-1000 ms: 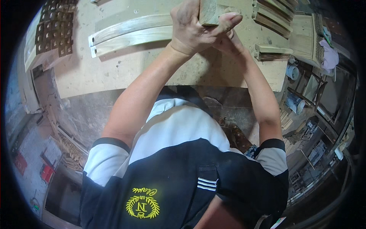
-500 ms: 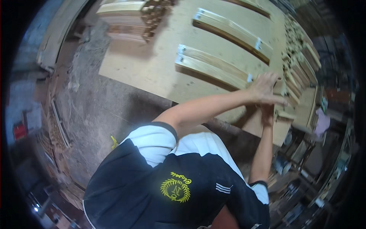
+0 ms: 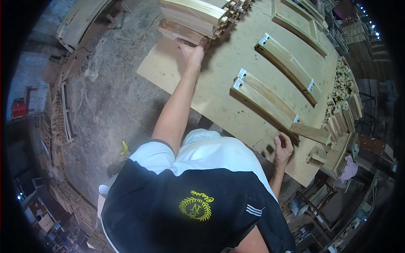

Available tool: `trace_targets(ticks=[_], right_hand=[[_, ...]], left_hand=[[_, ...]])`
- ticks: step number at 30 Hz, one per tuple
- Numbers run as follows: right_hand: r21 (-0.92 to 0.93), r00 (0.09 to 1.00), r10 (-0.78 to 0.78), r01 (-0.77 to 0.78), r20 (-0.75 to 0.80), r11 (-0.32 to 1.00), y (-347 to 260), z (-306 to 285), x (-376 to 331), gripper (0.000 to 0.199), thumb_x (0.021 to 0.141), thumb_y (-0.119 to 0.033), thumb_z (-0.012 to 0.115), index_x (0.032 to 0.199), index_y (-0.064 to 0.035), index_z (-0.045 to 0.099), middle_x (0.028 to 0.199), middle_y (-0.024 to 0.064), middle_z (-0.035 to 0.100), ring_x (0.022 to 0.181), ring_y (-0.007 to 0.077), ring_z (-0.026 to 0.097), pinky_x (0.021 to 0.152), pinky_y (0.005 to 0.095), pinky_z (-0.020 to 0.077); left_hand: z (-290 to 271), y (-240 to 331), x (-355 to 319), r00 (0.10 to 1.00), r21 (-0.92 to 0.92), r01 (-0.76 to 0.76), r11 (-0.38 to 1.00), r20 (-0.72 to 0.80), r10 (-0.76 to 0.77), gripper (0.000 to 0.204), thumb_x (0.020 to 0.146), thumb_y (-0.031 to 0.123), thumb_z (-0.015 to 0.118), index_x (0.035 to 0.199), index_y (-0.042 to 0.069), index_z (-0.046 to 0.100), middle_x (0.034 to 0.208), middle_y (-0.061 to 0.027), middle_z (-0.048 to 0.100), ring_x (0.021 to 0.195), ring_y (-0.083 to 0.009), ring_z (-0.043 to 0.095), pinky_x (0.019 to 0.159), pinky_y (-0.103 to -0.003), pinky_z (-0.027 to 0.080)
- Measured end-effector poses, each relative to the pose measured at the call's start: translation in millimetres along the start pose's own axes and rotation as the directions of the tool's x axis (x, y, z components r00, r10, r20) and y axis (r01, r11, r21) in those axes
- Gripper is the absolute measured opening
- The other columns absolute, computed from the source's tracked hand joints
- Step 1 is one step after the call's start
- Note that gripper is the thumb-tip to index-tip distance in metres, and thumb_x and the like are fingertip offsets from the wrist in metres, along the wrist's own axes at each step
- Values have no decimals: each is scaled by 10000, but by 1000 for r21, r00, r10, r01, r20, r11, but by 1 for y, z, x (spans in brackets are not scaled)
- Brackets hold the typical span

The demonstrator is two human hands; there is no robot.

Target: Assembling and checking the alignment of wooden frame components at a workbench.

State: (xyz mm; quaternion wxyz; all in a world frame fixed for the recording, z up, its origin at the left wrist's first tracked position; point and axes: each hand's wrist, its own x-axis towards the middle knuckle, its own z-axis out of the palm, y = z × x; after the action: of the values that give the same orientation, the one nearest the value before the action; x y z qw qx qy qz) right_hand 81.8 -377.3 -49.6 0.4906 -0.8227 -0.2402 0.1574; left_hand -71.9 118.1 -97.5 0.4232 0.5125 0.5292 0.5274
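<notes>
My left hand (image 3: 192, 54) reaches to the far left, its thumb and fingers spread around the near end of a wooden board (image 3: 182, 33) low in a stack of boards (image 3: 194, 12). On the right, my right hand (image 3: 283, 148) is held with curved fingers apart and nothing visible in them. It is at the table edge, close to the end of a pair of long wooden rails (image 3: 265, 99) with white-marked ends. A short wooden piece (image 3: 311, 133) lies across the right end of that pair. Farther back lies a second pair of rails (image 3: 289, 67).
A large pale board tabletop (image 3: 211, 90) carries everything. A wooden frame (image 3: 297, 25) lies at its far side. Several stacked wood pieces (image 3: 344, 109) line the right edge, beside a wooden box (image 3: 337, 154) and a pink cloth (image 3: 349, 168).
My left hand has gone from beside my right hand to the board stack at the far left. My right hand has drawn back toward the table edge. The view has shifted left.
</notes>
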Motion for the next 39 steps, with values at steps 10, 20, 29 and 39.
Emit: trace_targets(ticks=[10,20,29,39], right_hand=[[42,924,-216,213,315,976,-121,66,39,332,846,-80,761,1149,19,672,985,119,718,898,176,694,815,304,556],[173,758,-296,241,581,955,-194,133,67,634,780,-86,803,1364,-70,554,1262,132,626,1158,245,616,978,366,516],[51,499,-849,856,170,514,-156,172,102,681,707,-187,819,1322,-66,552,1283,205,620,1209,421,583,1054,456,459],[233,939,-292,248,182,940,-138,142,133,406,792,-110,837,1099,44,622,1009,134,711,922,223,704,807,360,588]], left_hand=[[-108,19,-28,718,-349,663,662,545,-432,417,848,116,717,1215,19,545,1090,-79,670,865,-180,659,791,-362,576],[-139,91,-144,491,-196,613,766,854,-175,701,741,150,797,1309,-60,443,1151,-151,625,1034,-229,657,904,-368,557],[-115,165,-167,-53,48,998,-27,979,-196,492,931,300,646,1248,-55,525,1118,-213,637,951,-325,675,895,-449,542],[-115,123,-107,314,-196,742,641,946,-74,628,1040,462,334,1368,-46,503,1018,-135,679,974,-225,652,941,-382,486]])
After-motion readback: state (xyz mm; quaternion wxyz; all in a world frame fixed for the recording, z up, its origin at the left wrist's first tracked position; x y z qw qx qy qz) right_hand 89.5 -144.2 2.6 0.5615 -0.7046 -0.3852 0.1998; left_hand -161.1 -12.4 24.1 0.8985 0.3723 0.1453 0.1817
